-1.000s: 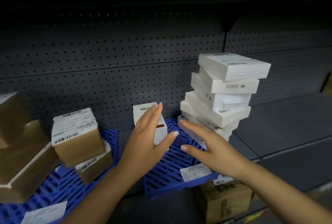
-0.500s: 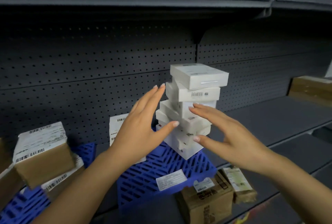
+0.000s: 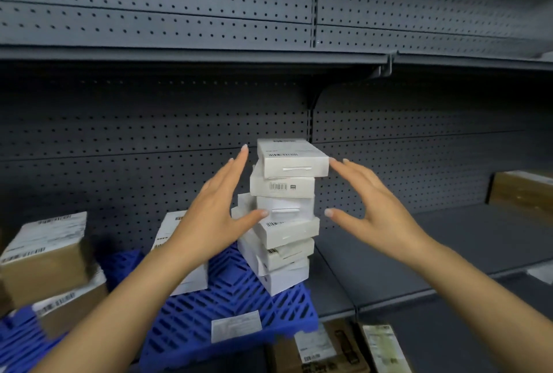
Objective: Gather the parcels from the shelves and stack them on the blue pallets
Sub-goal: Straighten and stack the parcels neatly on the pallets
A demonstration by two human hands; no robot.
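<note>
On ribbed blue pallet (image 3: 227, 309): crooked white carton stack (image 3: 284, 217); left hand (image 3: 215, 211), right hand (image 3: 374, 208) splayed, empty.

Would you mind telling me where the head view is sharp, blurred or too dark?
Head view: the white box stack and both hands, left and right, are fairly sharp; the brown parcels at left are motion-smeared; deep shadow lies under the shelf; its edges bow from the wide lens.

Left hand (image 3: 220, 211) hides white parcel (image 3: 175, 232) behind; brown parcel (image 3: 45, 256) labels blurred.
</note>
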